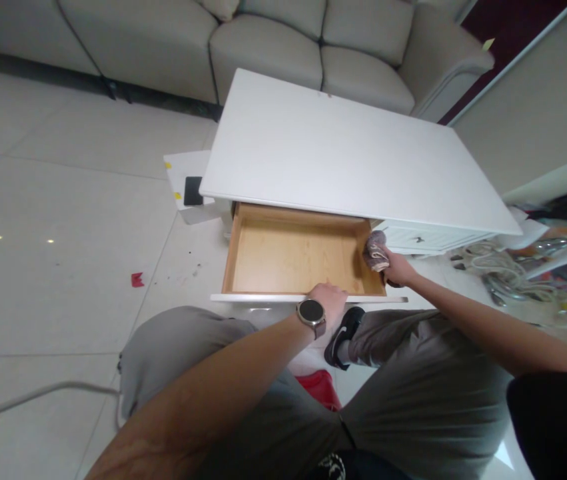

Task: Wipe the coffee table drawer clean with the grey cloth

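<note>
A wooden drawer with a white front is pulled out of the white table; nothing lies inside it. My left hand, below a wristwatch, rests on the drawer's front edge, gripping it. At the drawer's right side wall, my right hand is closed on a bunched, brownish-purple cloth, which touches the wall's top.
A grey sofa stands behind the table. Left of the table, a white board carries a dark flat item. Coiled cable and clutter lie at right. A red scrap and a hose are on the floor.
</note>
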Action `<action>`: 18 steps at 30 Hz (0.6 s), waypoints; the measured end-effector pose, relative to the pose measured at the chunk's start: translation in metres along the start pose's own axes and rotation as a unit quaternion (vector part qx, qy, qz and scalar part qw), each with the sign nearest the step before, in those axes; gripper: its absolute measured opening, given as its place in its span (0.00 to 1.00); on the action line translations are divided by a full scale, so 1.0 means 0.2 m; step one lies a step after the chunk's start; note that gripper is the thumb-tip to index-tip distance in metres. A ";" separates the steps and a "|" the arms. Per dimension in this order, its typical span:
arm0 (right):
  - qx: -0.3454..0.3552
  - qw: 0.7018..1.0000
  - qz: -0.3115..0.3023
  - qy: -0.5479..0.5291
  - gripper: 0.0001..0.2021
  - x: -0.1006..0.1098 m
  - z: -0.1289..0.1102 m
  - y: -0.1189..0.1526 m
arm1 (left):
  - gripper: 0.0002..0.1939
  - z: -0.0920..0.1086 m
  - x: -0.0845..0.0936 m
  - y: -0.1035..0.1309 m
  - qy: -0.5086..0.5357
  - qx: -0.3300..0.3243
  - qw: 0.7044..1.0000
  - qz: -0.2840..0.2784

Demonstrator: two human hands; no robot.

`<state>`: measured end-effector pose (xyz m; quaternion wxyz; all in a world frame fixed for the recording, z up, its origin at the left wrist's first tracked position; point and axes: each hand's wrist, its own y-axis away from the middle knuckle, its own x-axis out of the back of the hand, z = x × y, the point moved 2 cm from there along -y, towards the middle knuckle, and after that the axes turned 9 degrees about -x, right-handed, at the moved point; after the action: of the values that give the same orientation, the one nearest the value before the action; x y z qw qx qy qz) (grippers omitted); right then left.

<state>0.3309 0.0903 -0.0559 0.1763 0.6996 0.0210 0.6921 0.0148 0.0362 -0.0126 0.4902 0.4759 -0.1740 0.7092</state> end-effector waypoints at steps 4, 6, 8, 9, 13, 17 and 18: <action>-0.014 0.996 0.039 -0.076 0.38 -0.11 -0.03 -0.12 | 0.20 -0.01 -0.02 -0.02 -0.006 -0.006 1.000 -0.012; -0.011 0.996 0.053 -0.077 0.37 -0.08 -0.06 -0.22 | 0.19 -0.02 -0.03 -0.02 -0.009 -0.008 1.000 -0.012; -0.016 0.996 0.064 -0.057 0.35 -0.04 -0.09 -0.31 | 0.19 -0.02 -0.04 -0.02 -0.013 -0.009 1.000 -0.012; -0.021 0.997 0.066 -0.044 0.34 -0.02 -0.10 -0.34 | 0.19 -0.02 -0.04 -0.02 -0.015 -0.011 1.000 -0.010; -0.014 0.998 0.051 -0.043 0.31 -0.01 -0.08 -0.39 | 0.18 -0.01 -0.04 -0.02 -0.024 -0.010 1.000 -0.001; -0.004 0.996 0.025 -0.085 0.32 -0.03 0.00 -0.30 | 0.18 0.00 -0.04 -0.01 -0.021 0.007 1.000 -0.012; -0.002 0.996 0.015 -0.084 0.32 -0.04 0.02 -0.27 | 0.19 0.00 -0.04 -0.01 -0.020 0.008 1.000 -0.014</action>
<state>0.3458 0.1373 -0.0782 0.1683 0.7554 -0.0060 0.6333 0.0164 0.0329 -0.0188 0.4927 0.4963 -0.1718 0.6938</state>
